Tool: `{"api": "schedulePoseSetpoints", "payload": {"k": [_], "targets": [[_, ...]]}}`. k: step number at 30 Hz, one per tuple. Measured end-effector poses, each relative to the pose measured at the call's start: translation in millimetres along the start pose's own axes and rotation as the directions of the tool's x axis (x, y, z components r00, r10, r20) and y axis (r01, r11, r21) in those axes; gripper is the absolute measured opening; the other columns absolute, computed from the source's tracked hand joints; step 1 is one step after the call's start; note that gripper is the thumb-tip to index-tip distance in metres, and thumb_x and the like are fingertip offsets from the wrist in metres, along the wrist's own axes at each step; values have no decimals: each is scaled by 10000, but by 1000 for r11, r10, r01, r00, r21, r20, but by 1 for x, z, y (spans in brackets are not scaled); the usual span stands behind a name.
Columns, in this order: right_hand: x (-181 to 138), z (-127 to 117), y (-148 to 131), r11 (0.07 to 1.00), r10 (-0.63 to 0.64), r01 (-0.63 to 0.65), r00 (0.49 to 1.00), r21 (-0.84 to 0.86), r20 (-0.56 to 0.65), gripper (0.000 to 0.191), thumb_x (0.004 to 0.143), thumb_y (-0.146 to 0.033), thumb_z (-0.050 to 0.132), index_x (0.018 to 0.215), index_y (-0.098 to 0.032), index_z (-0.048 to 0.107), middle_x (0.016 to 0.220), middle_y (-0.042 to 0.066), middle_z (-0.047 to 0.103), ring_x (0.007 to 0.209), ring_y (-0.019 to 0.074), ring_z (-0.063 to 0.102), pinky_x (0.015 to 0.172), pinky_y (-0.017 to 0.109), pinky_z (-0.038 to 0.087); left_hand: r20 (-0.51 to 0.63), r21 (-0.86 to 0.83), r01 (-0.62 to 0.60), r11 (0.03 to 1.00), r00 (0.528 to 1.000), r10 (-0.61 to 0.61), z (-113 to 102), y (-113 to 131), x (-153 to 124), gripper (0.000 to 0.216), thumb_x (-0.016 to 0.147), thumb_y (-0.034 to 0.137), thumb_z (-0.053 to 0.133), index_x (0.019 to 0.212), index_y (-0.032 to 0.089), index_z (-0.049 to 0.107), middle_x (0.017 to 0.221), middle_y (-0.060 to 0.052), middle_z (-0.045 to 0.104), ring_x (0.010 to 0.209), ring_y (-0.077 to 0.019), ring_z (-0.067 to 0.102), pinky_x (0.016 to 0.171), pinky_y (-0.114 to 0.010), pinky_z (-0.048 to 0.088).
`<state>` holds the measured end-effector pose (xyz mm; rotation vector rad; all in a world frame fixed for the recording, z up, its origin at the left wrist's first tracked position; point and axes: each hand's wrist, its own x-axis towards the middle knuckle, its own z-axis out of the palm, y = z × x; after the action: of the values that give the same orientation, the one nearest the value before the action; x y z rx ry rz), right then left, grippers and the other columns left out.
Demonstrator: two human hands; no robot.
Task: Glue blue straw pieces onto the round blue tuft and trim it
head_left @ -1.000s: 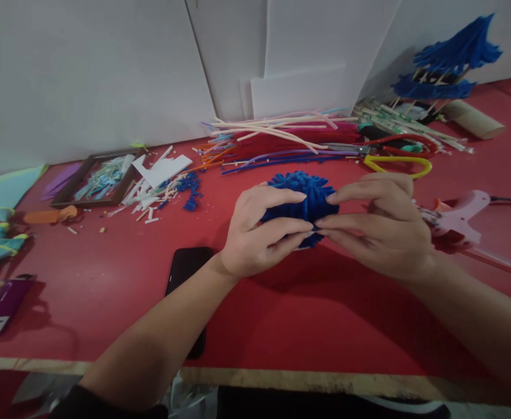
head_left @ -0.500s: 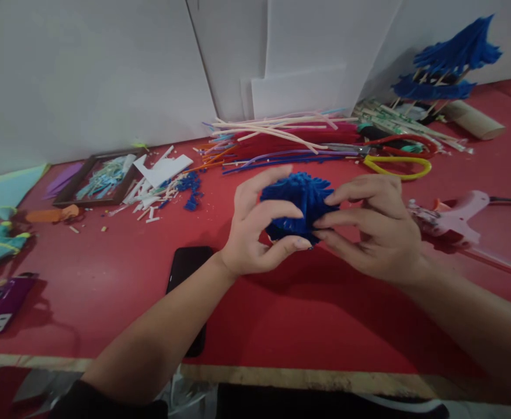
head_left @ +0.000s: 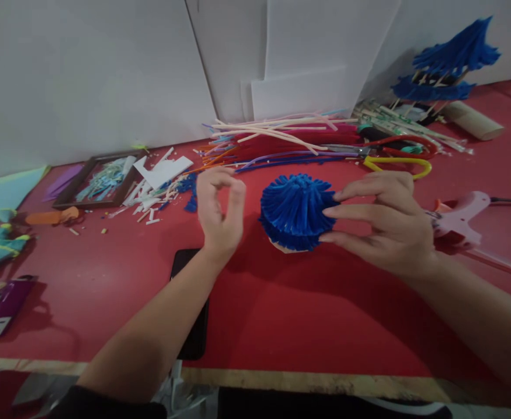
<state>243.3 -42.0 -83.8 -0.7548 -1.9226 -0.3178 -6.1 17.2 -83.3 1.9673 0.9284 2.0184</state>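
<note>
A blue pipe-cleaner dome (head_left: 297, 203), like a small fringed roof, stands in front of me over a pale base whose rim peeks out below. My right hand (head_left: 380, 224) grips its right edge between thumb and fingertips. Off to the left of the dome, apart from it, my left hand (head_left: 221, 212) is raised with fingers curled and the thumb tip close to the fingertips. Whether anything small is pinched there cannot be seen. A black phone (head_left: 193, 326) lies beneath my left forearm.
Pipe cleaners (head_left: 281, 137) and scissors (head_left: 397, 166) lie along the back. A pink glue gun (head_left: 460, 224) is at right, below a blue tiered model (head_left: 439, 87) and a cardboard tube (head_left: 476, 120). Scraps (head_left: 151, 195), a brown frame (head_left: 92, 203) and a purple power strip (head_left: 9, 305) are left.
My left hand has let go of the blue dome and moved left, its fingers curling in. The right hand keeps its hold at the right edge, and the dome's front is now uncovered.
</note>
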Motion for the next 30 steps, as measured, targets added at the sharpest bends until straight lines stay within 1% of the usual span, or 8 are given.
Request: {"api": "schedulePoseSetpoints", "payload": {"k": [1, 3, 4, 6, 12, 16, 20, 30], "targets": [[-1, 1, 0, 1000, -21, 22, 1000, -15, 5, 200, 898, -368, 765, 1085, -338, 699, 1060, 39, 728, 954, 222, 676, 869, 458, 510, 113, 21, -174, 985, 979, 170, 1, 7, -2, 322, 965, 551, 677, 972, 232, 638, 1009, -27, 688, 990, -164, 659, 925, -329, 515], [-2, 3, 0, 999, -41, 41, 999, -34, 2, 185, 905, -308, 759, 1078, -345, 707, 1093, 32, 719, 982, 212, 656, 880, 449, 501, 273, 13, -427, 904, 871, 407, 3, 22, -5, 335, 921, 547, 735, 1010, 233, 661, 1052, -37, 727, 993, -174, 679, 972, -348, 513], [-2, 4, 0, 998, -46, 45, 999, -35, -5, 194, 901, -280, 762, 1074, -351, 711, 1096, 25, 715, 987, 210, 646, 879, 447, 497, 329, 0, -486, 874, 825, 459, 4, 27, -6, 323, 911, 530, 753, 1007, 233, 671, 1054, -36, 741, 978, -173, 687, 1016, -363, 499], [-2, 4, 0, 998, -50, 50, 999, -24, -15, 217, 889, -233, 769, 1055, -365, 724, 1099, 12, 709, 995, 209, 635, 878, 447, 493, 385, -20, -525, 851, 782, 491, 6, 34, -7, 270, 912, 476, 770, 987, 230, 689, 1054, -38, 760, 969, -174, 697, 1078, -381, 469], [-1, 4, 2, 998, -51, 52, 999, 46, -14, 202, 889, -194, 757, 989, -370, 751, 1108, 13, 699, 1019, 204, 623, 874, 448, 476, 424, -17, -503, 864, 779, 461, 5, 32, -8, 75, 970, 302, 705, 926, 245, 725, 1099, -49, 778, 1027, -191, 686, 1106, -422, 456], [3, 5, 0, 998, -24, 23, 1000, 57, 6, 182, 907, -196, 731, 968, -367, 730, 1103, 9, 674, 1015, 203, 615, 864, 448, 456, 410, -11, -510, 860, 782, 469, 5, 30, -8, 82, 964, 291, 708, 897, 246, 724, 1084, -49, 784, 1009, -189, 687, 1105, -429, 462], [8, 2, -7, 999, 27, -28, 999, 32, 40, 190, 923, -180, 696, 953, -367, 712, 1016, 5, 629, 985, 204, 612, 876, 438, 449, 402, -17, -515, 857, 782, 477, 7, 30, -9, 59, 946, 274, 728, 902, 235, 721, 1074, -58, 785, 1000, -192, 689, 1087, -426, 479], [4, 1, 0, 999, -52, 52, 998, -2, 25, 187, 897, -225, 759, 1037, -322, 681, 1045, 14, 718, 935, 196, 674, 849, 433, 495, 428, 16, -543, 840, 763, 485, 3, 32, -5, 130, 991, 327, 664, 900, 265, 734, 1049, -22, 792, 977, -173, 695, 1104, -393, 489]]}}
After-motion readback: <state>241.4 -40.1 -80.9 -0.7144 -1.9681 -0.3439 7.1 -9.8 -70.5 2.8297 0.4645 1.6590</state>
